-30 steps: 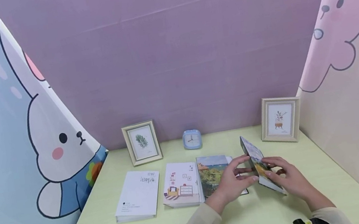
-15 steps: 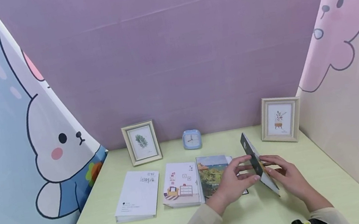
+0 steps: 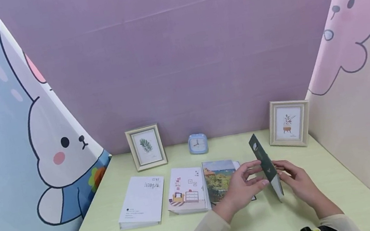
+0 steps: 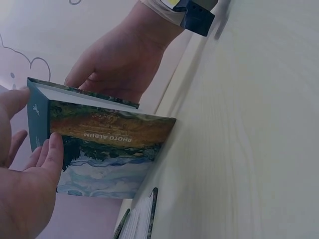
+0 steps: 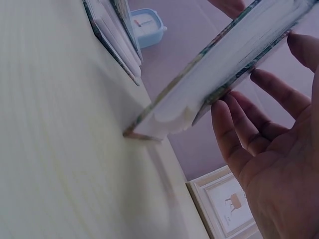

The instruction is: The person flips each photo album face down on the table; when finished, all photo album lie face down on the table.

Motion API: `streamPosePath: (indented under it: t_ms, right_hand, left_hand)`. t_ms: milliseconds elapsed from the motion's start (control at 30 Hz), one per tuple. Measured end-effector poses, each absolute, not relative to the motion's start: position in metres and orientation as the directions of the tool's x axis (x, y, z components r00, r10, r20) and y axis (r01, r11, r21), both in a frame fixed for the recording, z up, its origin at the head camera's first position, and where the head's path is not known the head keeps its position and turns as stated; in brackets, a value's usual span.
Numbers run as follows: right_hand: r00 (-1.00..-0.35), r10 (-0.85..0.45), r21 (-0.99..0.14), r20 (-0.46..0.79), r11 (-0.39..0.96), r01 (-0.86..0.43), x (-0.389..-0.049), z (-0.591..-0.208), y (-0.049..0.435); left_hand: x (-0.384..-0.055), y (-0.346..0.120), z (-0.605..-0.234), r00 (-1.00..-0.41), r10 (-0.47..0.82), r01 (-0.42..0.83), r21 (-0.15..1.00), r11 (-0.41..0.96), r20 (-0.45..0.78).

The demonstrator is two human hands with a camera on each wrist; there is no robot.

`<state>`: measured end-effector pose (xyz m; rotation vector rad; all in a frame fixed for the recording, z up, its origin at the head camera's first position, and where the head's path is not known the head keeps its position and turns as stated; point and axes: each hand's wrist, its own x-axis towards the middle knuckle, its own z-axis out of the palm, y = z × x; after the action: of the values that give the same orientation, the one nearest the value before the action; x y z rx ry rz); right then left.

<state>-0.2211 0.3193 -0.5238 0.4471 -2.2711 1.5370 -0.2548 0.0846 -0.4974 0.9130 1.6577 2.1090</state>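
Between both hands stands a photo album [image 3: 265, 158], tilted upright over the table, its dark green spine facing left. In the left wrist view the album's cover [image 4: 107, 144] shows a painted landscape and upside-down "PHOTO ALBUM" lettering. My left hand [image 3: 238, 186] holds it by the spine side, fingertips on the spine and cover. From the other side my right hand [image 3: 299, 182] supports it, with curved fingertips [image 5: 222, 107] against the opposite cover. White page edges [image 5: 199, 84] show in the right wrist view. A second painted-cover album [image 3: 217, 179] lies partly behind the left hand.
To the left lie an album with a furniture drawing [image 3: 185, 189] and a white album [image 3: 142, 201]. Along the back stand a leaf-print picture frame [image 3: 146, 147], a blue alarm clock [image 3: 197, 144] and a plant-print frame [image 3: 289, 123]. A purple wall [image 3: 178, 65] rises behind the table.
The album has turned between the hands, so its painted cover has swung out of the head view and its dark green spine has come into sight. Both hands have barely shifted.
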Motion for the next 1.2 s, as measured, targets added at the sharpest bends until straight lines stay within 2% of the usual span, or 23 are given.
streamPosePath:
  t_ms: [567,733,933,1200]
  right_hand:
    - [-0.911,-0.018,-0.867,0.413,0.299,-0.399,-0.219,-0.523,0.323]
    - [-0.904,-0.009,-0.858,0.427,0.312,-0.408,-0.218,-0.523,0.326]
    - [-0.89,0.004,-0.844,0.455,0.321,-0.43,-0.216,-0.52,0.33]
    - [-0.862,0.026,-0.82,0.506,0.326,-0.471,-0.214,-0.516,0.336]
  left_hand:
    - [-0.257,0.086,-0.502,-0.718,0.624,0.179,0.948,-0.262,0.308]
    - [-0.254,0.087,-0.502,-0.699,0.659,0.168,0.959,-0.227,0.278]
    - [-0.251,0.09,-0.503,-0.663,0.696,0.217,0.96,-0.175,0.276]
    - [-0.248,0.091,-0.511,-0.649,0.72,0.236,0.965,-0.117,0.245]
